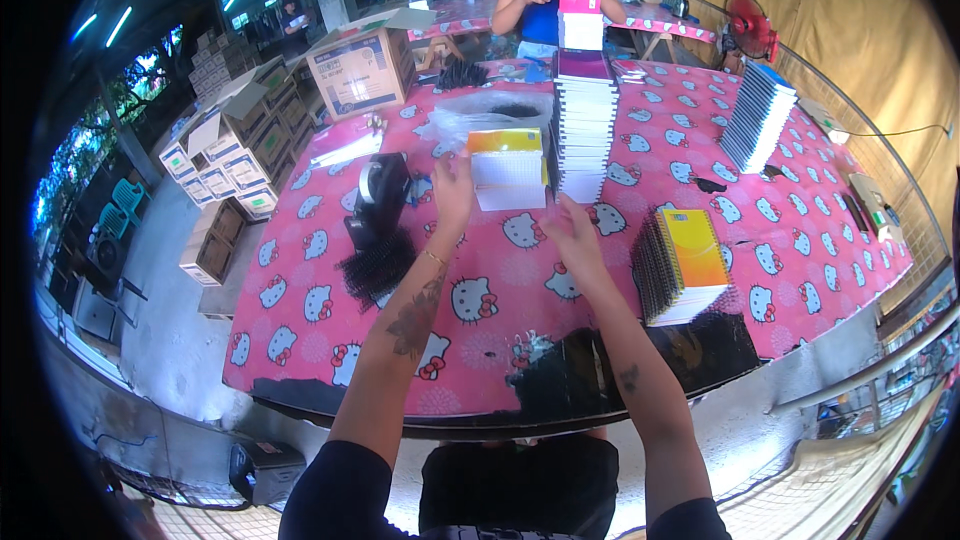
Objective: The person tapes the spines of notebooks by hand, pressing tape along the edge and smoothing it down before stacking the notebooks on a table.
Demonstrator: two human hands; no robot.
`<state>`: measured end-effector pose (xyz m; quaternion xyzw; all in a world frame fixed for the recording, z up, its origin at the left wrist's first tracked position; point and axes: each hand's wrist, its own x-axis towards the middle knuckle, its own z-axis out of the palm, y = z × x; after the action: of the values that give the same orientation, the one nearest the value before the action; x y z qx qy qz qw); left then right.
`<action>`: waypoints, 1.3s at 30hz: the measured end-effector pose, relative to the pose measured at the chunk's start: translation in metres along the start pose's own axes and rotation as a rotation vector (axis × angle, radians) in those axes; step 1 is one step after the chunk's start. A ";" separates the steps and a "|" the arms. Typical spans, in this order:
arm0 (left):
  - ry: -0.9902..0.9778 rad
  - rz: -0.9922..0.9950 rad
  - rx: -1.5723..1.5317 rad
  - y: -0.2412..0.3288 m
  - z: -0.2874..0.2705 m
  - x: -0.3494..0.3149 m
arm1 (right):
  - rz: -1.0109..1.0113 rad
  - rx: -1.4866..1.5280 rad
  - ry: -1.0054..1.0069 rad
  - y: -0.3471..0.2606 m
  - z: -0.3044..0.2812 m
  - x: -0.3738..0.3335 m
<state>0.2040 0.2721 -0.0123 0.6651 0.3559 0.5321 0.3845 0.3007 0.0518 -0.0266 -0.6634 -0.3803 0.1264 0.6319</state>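
A block of white pages with a yellow cover (505,142) stands in front of me on the pink table. My left hand (453,188) is at its left edge, fingers stretched up along the side. Just off its lower right corner, my right hand (574,238) has its fingers apart and holds nothing I can see. A tall stack of spiral notebooks (586,130) rises right behind that corner. Nearer me on the right stands a pile of yellow-covered spiral notebooks (690,265), coils facing left. Black binding coils (380,265) lie beside my left forearm, by a black tape dispenser (380,190).
A clear plastic bag (470,118) lies behind the pages. An open carton (360,75) sits at the far left; more cartons (235,140) are stacked on the floor. Another notebook stack (758,120) leans at the right. Across the table, a person (555,5) handles pink-covered pages.
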 end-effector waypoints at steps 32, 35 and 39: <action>-0.433 -0.694 -0.717 -0.007 -0.029 -0.034 | 0.562 0.364 -0.108 0.025 0.054 0.040; -0.422 -0.714 -0.726 -0.005 -0.057 -0.061 | 0.528 0.385 -0.153 -0.006 0.055 -0.007; -0.339 -0.746 -0.763 0.025 -0.073 -0.096 | 0.556 0.410 -0.079 -0.008 0.046 -0.034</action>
<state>0.1165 0.1864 -0.0217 0.3840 0.2822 0.3369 0.8120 0.2449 0.0628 -0.0376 -0.5957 -0.1759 0.3933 0.6779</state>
